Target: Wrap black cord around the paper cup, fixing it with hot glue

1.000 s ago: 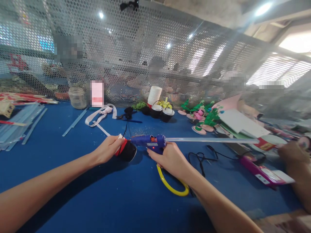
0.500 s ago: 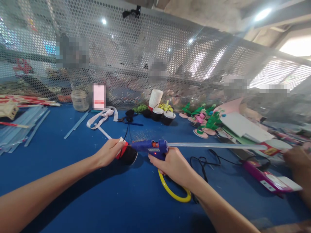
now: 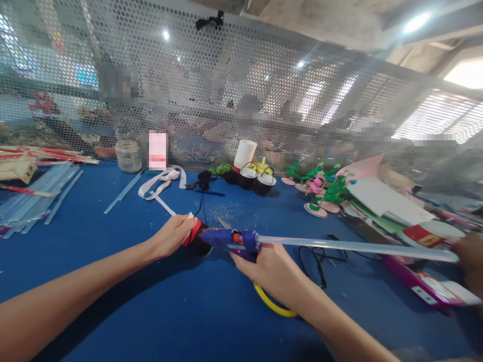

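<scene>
My left hand [image 3: 172,236] is closed around a small black pot with a red band [image 3: 196,237] on the blue table [image 3: 158,306]. My right hand [image 3: 269,266] grips a blue hot glue gun [image 3: 230,238], its nozzle pointing left at the pot. A long clear glue stick [image 3: 358,247] pokes out of the gun's back toward the right. A yellow cord [image 3: 269,304] loops under my right wrist.
A perforated metal screen [image 3: 226,100] closes the back. Clear glue sticks [image 3: 33,196] lie far left, a jar [image 3: 128,156], white ribbon [image 3: 162,181], paper cups [image 3: 245,153], two black pots [image 3: 258,181] and green-pink ornaments [image 3: 320,188] at the back. A pink tool [image 3: 430,291] and another person's hand [image 3: 471,256] are at right.
My right hand has tilted the glue gun so its rear glue stick dips lower at right. The view has shifted slightly. My left hand keeps its hold on the pot.
</scene>
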A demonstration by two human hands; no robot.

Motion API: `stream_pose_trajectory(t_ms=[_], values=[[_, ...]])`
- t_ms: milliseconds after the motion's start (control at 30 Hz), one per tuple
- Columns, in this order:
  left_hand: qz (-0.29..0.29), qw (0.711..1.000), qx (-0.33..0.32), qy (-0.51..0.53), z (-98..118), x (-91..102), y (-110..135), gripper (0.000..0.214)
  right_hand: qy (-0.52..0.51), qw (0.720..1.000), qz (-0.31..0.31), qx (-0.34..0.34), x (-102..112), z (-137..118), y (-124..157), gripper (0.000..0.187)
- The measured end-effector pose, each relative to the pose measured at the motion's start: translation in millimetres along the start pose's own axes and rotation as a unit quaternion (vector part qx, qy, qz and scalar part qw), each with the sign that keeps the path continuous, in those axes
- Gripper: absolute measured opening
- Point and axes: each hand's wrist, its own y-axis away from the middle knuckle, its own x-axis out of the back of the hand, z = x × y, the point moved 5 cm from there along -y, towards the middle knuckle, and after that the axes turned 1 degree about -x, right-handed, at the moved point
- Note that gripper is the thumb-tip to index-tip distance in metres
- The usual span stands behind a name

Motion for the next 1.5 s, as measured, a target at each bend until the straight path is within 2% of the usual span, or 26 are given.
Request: stream_pose_trajectory(t_ms=[300, 500, 767, 900, 1000, 1067, 1133, 1233, 1333, 1500], values=[[0.004, 1.0, 0.017, 0.006, 1.4, -0.3, 1.3, 0.031, -0.025, 0.999, -0.029, -0.012, -2.8, -2.8, -0.8, 0.013], [0.011, 1.0, 0.021, 0.001, 2.8, 0.0, 1.3, 0.029, -0.002, 1.0, -0.015, 0.005, -2.1, -5.6, -0.3, 0.01], [0.012, 1.0, 0.028, -0.002, 0.9, -0.1, 0.6, 0.03, -0.05, 0.999, -0.015, 0.012, -3.7, -3.5, -2.4, 0.017], [0.015, 1.0, 0.025, -0.006, -1.3, 1.9, -0.5, 0.029, -0.093, 0.995, -0.004, -0.045, 2.2, -0.2, -5.7, 0.016], [0.019, 1.0, 0.021, -0.005, -0.2, 2.5, -0.4, 0.03, -0.167, 0.978, -0.045, -0.118, 4.8, 6.6, -7.6, 0.018], [0.023, 0.999, 0.024, -0.002, 1.4, 2.3, 0.3, 0.03, -0.238, 0.961, -0.072, -0.119, 7.8, 10.1, -10.9, 0.019], [0.03, 0.999, 0.031, -0.004, 2.7, 2.4, 1.0, 0.03, -0.304, 0.945, -0.067, -0.105, 13.9, 17.3, -17.0, 0.02], [0.041, 0.998, 0.038, -0.01, 3.7, 2.7, 1.2, 0.031, -0.343, 0.932, 0.02, -0.116, 27.0, 41.1, -29.9, 0.021], [0.035, 0.999, 0.029, -0.014, 4.2, 1.8, 0.7, 0.031, -0.249, 0.952, 0.094, -0.152, 33.3, 68.2, -43.8, 0.026], [0.028, 1.0, 0.009, -0.007, 5.8, 0.4, 1.3, 0.032, -0.134, 0.97, 0.071, -0.189, 13.6, 97.4, -68.0, 0.027]])
